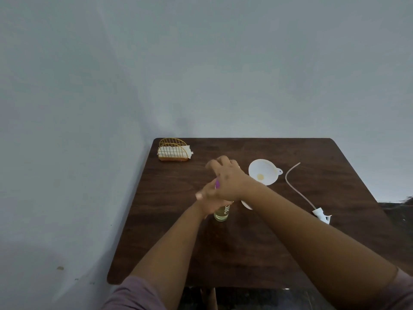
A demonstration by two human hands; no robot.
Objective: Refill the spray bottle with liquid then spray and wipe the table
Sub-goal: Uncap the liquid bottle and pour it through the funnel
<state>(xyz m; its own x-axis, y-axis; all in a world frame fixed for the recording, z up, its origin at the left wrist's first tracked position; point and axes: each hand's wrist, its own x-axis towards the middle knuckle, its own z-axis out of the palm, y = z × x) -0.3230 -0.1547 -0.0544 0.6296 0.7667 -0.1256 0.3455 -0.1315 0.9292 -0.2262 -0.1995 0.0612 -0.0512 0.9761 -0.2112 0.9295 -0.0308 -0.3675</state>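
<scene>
A clear refill bottle with yellowish liquid stands at the middle of the dark table. My left hand grips its body. My right hand, blurred, is curled over its top, where a bit of purple cap shows. A white funnel sits just right of my hands; a white base shows under my right forearm, apparently the spray bottle holding the funnel, mostly hidden. The white spray head with its long tube lies on the table at the right.
A gold wire napkin holder with white napkins stands at the table's far left corner. A pale wall runs behind and to the left of the table. Dark floor shows past the right edge.
</scene>
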